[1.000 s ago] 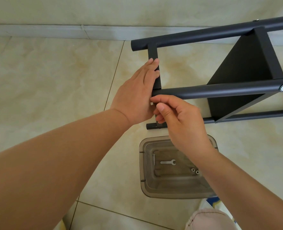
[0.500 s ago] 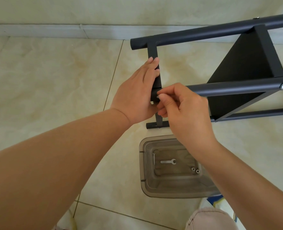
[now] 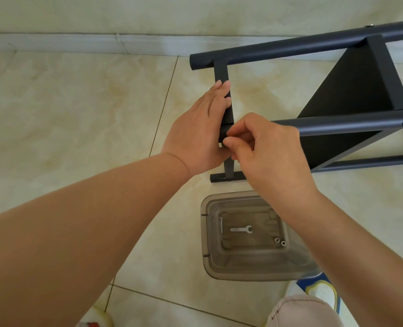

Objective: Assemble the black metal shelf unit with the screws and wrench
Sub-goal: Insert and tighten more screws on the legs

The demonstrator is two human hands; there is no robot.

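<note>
Fingers of the left hand (image 3: 199, 128) are curled around the flat crossbar (image 3: 222, 74); something small, not clearly seen, is pinched by the right hand (image 3: 264, 149) at the tube (image 3: 337, 125) end.

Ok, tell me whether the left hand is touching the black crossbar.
Touching. The head view shows the left hand laid against the flat crossbar, its fingertips wrapped over the bar's edge with no gap showing.

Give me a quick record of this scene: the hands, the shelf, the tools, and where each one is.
left hand: holds the crossbar
right hand: pinches at the tube end; the item is hidden
shelf: on its side on the floor
bin: holds the wrench, a screw, two nuts
</note>
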